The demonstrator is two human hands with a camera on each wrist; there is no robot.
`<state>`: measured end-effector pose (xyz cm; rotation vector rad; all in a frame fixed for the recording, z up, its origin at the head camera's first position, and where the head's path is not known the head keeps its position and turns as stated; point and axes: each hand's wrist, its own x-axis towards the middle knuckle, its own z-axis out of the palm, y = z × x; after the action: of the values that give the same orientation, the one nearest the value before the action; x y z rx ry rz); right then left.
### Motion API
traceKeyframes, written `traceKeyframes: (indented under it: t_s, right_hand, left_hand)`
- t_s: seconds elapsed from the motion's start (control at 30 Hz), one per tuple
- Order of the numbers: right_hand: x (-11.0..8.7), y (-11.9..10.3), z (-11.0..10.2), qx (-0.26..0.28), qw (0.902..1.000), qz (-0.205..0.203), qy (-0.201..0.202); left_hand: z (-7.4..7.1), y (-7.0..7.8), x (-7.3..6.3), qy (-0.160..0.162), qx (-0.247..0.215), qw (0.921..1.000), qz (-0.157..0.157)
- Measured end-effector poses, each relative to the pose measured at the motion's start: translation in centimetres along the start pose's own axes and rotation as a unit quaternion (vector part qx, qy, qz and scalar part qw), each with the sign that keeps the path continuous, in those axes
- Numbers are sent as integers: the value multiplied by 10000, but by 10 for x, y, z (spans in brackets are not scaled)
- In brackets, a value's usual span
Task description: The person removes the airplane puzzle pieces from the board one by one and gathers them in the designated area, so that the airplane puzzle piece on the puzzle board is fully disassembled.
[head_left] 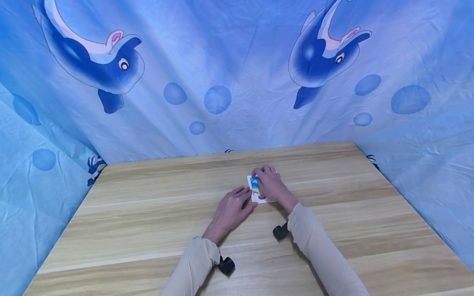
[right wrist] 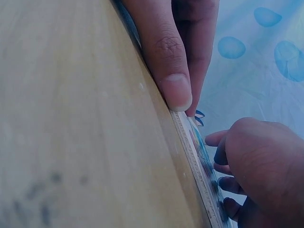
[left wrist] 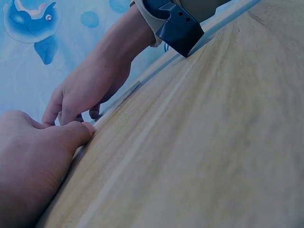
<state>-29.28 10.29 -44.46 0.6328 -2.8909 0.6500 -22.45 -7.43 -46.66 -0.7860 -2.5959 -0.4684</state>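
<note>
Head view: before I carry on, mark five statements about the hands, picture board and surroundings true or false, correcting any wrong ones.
1. The right hand covers part of the picture board. True.
2. The left hand has its thumb at the board's near-left corner. True.
3. The board stands upright on edge. False: it lies flat on the wooden table.
4. A black device sits at each wrist. True.
5. The backdrop is plain red. False: the curtain is blue, with sea-animal figures.
</note>
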Motion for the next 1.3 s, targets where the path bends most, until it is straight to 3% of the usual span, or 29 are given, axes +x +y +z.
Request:
traceKeyframes:
  t_s: [0.53,0.9,1.1,1.3]
  right_hand:
    - [1,1,0,316,9994,153,1]
    - [0,6,-1,819,9963,-53,253]
    - [-3,7,-2,793,9958,-246,378]
    - [-5,5,-4,765,9964,-178,321]
  left_hand:
    - [0,1,1,-92,-17,9999,-55]
    - [0,0,0,-53,22,10000,-7]
    - [0,0,0,-68,-14,10000,-18]
    - [-1,0,0,-115,-31,9999,-69]
